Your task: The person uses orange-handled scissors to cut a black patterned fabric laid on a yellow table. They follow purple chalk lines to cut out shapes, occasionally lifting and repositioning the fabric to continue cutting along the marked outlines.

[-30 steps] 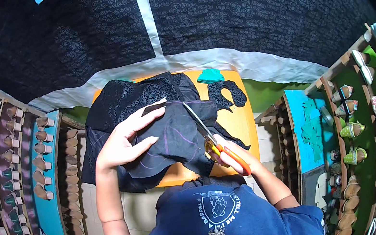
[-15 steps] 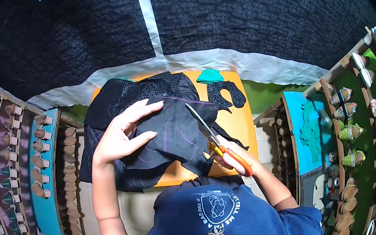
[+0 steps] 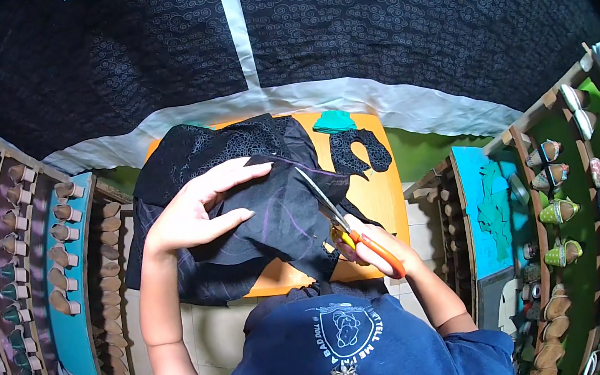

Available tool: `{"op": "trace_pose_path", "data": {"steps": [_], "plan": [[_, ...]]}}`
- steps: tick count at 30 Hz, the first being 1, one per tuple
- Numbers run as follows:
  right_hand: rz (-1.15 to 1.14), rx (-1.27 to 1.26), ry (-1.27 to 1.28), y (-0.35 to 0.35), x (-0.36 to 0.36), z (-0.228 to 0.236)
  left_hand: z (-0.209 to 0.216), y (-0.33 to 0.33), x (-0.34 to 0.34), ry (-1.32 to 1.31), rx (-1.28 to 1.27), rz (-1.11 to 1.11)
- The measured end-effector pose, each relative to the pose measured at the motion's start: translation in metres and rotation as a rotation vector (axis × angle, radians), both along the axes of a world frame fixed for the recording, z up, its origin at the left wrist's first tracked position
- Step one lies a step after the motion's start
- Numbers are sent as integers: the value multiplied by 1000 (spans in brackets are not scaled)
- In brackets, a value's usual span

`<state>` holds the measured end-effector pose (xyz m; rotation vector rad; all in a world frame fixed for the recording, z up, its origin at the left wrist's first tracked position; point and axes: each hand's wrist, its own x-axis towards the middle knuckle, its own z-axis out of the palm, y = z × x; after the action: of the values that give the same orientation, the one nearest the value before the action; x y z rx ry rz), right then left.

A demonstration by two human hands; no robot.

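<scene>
A black cloth (image 3: 272, 207) with purple drawn lines lies bunched on an orange table. My left hand (image 3: 199, 210) rests on its left part, fingers stretched out and thumb apart from them. In my right hand (image 3: 378, 245) are scissors (image 3: 374, 250) with orange and yellow handles, closed in my grip. Their long blades reach up and left across the cloth's right part, near a purple line; how far apart the blades stand is hard to see. Black openwork fabric (image 3: 231, 142) lies folded behind. To the right sits a cut, curved piece of openwork fabric (image 3: 360, 151).
Beyond the orange table (image 3: 387, 198) hangs a dark patterned curtain (image 3: 400, 25). A small green cloth piece (image 3: 334, 121) lies at the table's back. Racks of shoe lasts (image 3: 62, 258) stand left, and shelves of shoes (image 3: 558, 211) right. Green scraps (image 3: 495, 212) lie on a blue surface.
My left hand has shifted slightly right over the cloth. The cloth's right part has moved and creased a little around the blades, and the scissors have barely shifted.
</scene>
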<state>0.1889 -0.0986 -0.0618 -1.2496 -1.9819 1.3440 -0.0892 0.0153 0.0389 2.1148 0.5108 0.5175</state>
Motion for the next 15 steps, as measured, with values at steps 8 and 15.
{"op": "trace_pose_path", "data": {"steps": [8,15], "plan": [[-35,-60,-8,-4,0,11,6,4,1,28,-11,-22],[8,-35,-61,-3,4,16,6,5,4,37,-23,-52]]}}
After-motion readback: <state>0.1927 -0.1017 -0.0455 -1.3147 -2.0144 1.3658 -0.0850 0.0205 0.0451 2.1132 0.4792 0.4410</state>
